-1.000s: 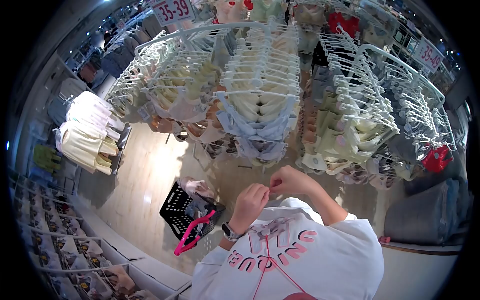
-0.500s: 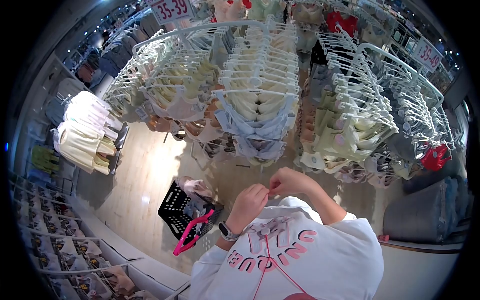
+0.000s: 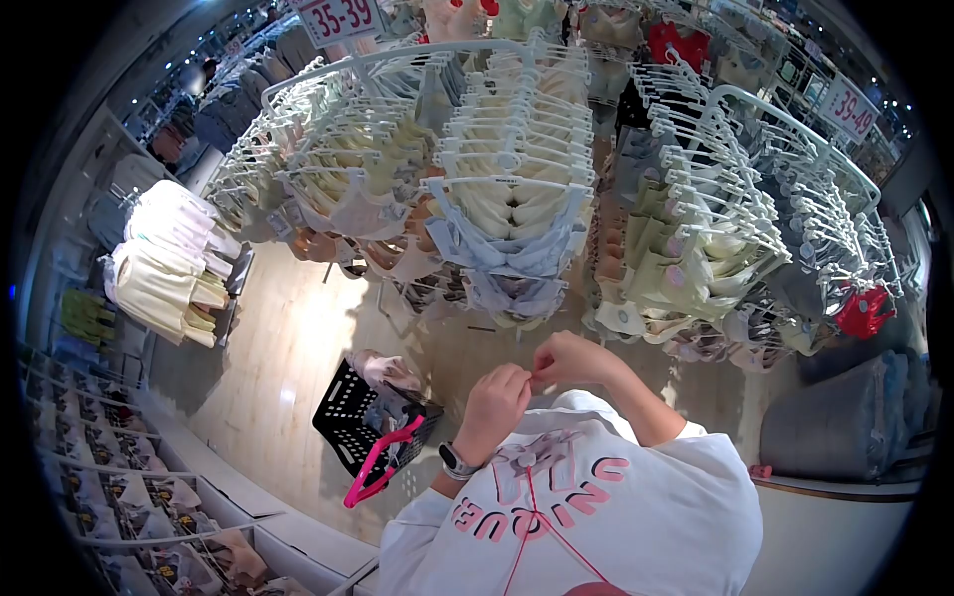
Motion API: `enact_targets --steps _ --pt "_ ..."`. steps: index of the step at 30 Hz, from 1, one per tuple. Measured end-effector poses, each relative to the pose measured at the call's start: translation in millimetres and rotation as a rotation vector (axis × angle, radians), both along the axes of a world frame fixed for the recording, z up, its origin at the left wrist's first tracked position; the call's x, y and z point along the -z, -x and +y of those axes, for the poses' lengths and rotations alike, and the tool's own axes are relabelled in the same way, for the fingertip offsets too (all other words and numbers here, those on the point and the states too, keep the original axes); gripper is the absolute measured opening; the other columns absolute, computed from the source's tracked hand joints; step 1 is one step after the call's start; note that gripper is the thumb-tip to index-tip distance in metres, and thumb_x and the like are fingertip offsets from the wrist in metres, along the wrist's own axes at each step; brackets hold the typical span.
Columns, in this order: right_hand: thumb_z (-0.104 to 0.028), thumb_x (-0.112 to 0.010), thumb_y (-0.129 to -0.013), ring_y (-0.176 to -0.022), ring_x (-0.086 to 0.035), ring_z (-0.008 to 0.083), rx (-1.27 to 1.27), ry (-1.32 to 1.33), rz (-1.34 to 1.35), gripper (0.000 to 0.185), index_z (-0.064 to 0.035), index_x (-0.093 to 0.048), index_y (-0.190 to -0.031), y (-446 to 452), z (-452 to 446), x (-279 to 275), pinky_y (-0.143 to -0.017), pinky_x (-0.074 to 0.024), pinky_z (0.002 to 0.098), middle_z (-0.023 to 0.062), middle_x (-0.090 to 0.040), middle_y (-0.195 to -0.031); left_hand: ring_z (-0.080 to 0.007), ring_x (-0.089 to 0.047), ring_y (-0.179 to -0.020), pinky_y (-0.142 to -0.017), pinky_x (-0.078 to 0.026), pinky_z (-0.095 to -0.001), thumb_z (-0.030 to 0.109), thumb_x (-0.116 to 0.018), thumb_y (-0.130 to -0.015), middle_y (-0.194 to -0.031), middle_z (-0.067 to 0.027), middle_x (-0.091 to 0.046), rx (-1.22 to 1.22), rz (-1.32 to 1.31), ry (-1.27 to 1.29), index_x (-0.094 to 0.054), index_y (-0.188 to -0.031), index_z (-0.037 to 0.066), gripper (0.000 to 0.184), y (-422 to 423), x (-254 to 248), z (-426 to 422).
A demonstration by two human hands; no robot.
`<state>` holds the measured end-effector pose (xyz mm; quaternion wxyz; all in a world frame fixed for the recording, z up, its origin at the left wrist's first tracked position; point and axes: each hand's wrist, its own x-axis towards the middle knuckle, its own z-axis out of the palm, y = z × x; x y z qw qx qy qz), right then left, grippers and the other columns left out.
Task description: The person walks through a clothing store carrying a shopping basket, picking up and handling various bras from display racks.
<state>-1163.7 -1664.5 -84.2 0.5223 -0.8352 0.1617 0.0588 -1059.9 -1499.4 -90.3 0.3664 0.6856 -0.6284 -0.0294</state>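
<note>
In front of the white shirt (image 3: pixel 636 497), my left hand (image 3: pixel 494 402) and my right hand (image 3: pixel 573 360) meet at the fingertips. Both have curled, closed fingers, and whatever may be between them is hidden or too small to make out. A watch (image 3: pixel 455 462) is on my left wrist. Beyond the hands hang rows of bras on white hangers, the nearest a pale blue bra (image 3: pixel 509 256). Left of my left hand, a black shopping basket (image 3: pixel 343 417) with a pink handle (image 3: pixel 373 472) stands on the floor, with a pale pink garment (image 3: pixel 388 370) at its top.
White rack rails (image 3: pixel 397 52) carry price signs, including one sign (image 3: pixel 338 20) reading 35-39. Light-coloured tops (image 3: pixel 164 273) hang at the left. Divided bins (image 3: pixel 139 497) of underwear line the lower left. A stack of grey wrapped bundles (image 3: pixel 825 417) is at the right.
Both hands have barely shifted, still joined at the fingertips. The basket and the racks are as they were.
</note>
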Motion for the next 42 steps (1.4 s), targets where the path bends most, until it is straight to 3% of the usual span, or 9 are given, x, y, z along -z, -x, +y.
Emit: enact_targets --steps 6,11,14,18,23,32,35,38,42 --pt "-0.021 -0.067 -0.070 -0.064 -0.062 0.0311 0.103 0.281 -0.063 0.017 -0.0036 -0.067 -0.072 -5 6 6 -0.060 -0.0485 0.0387 0.0154 -0.065 -0.069 -0.0342 -0.059 -0.079 -0.069 -0.048 -0.0376 0.001 -0.060 -0.079 -0.089 -0.0161 -0.058 -0.117 0.220 0.020 -0.059 -0.093 -0.003 0.015 8 4 -1" --pt "-0.020 -0.065 -0.069 -0.071 -0.064 0.0342 0.145 0.486 0.010 0.014 -0.0057 -0.067 -0.070 -13 19 11 -0.062 -0.0506 0.0417 0.0161 -0.064 -0.071 -0.0341 -0.060 -0.080 -0.069 -0.048 -0.0363 0.001 -0.055 -0.082 -0.093 -0.0178 -0.058 -0.161 0.427 -0.006 -0.059 -0.096 -0.005 0.016 8 21 -4" --pt "-0.019 -0.065 -0.068 -0.072 -0.064 0.0346 0.143 0.614 0.031 0.014 -0.0052 -0.067 -0.070 -16 28 23 -0.063 -0.0515 0.0424 0.0167 -0.064 -0.071 -0.0298 -0.061 -0.077 -0.067 -0.048 -0.0344 0.001 -0.054 -0.084 -0.093 -0.0173 -0.058 -0.206 0.544 -0.004 -0.061 -0.094 -0.006 0.014 10 32 -6" --pt "-0.017 -0.065 -0.067 -0.070 -0.065 0.0343 0.098 0.748 0.031 0.012 -0.0051 -0.067 -0.069 -16 34 33 -0.062 -0.0520 0.0421 0.0163 -0.065 -0.071 -0.0172 -0.063 -0.075 -0.066 -0.048 -0.0270 0.002 -0.056 -0.087 -0.087 -0.0122 -0.064 -0.264 0.743 -0.067 -0.064 -0.093 -0.005 0.012 7 54 -6" --pt "-0.014 -0.065 -0.065 -0.070 -0.063 0.0339 0.034 0.768 0.013 0.011 -0.0033 -0.065 -0.068 -13 43 36 -0.062 -0.0511 0.0424 0.0164 -0.064 -0.070 -0.0114 -0.063 -0.076 -0.066 -0.048 -0.0255 0.003 -0.059 -0.086 -0.081 -0.0089 -0.068 -0.293 0.820 -0.152 -0.065 -0.092 -0.005 0.011 1 85 -5" --pt "-0.013 -0.065 -0.063 -0.069 -0.065 0.0305 -0.004 0.847 0.024 0.007 -0.0058 -0.067 -0.065 -17 50 42 -0.059 -0.0515 0.0393 0.0146 -0.065 -0.069 -0.0129 -0.062 -0.079 -0.071 -0.048 -0.0245 -0.001 -0.060 -0.084 -0.086 -0.0093 -0.067 -0.302 1.080 -0.169 -0.064 -0.093 -0.007 0.012 -1 83 -1" --pt "-0.013 -0.065 -0.063 -0.066 -0.065 0.0295 0.012 0.876 -0.038 0.006 -0.0071 -0.067 -0.064 -15 51 51 -0.057 -0.0511 0.0388 0.0136 -0.065 -0.067 -0.0139 -0.062 -0.083 -0.073 -0.049 -0.0244 -0.002 -0.058 -0.084 -0.090 -0.0086 -0.066 -0.290 1.380 -0.129 -0.062 -0.098 -0.008 0.015 0 89 0" --pt "-0.011 -0.062 -0.065 -0.072 -0.065 0.0307 -0.020 0.838 0.023 0.008 -0.0054 -0.067 -0.070 -17 53 46 -0.062 -0.0512 0.0399 0.0139 -0.066 -0.072 -0.0167 -0.061 -0.092 -0.081 -0.050 -0.0262 -0.013 -0.051 -0.080 -0.098 -0.0130 -0.063 -0.292 1.432 -0.173 -0.059 -0.100 -0.010 0.022 -3 89 1" --pt "-0.009 -0.060 -0.066 -0.076 -0.065 0.0306 -0.038 0.851 0.030 0.010 -0.0053 -0.067 -0.072 -16 56 48 -0.064 -0.0511 0.0400 0.0138 -0.066 -0.075 -0.0180 -0.062 -0.092 -0.082 -0.051 -0.0277 -0.013 -0.048 -0.081 -0.099 -0.0138 -0.063 -0.325 1.456 -0.106 -0.059 -0.101 -0.010 0.023 0 92 1"
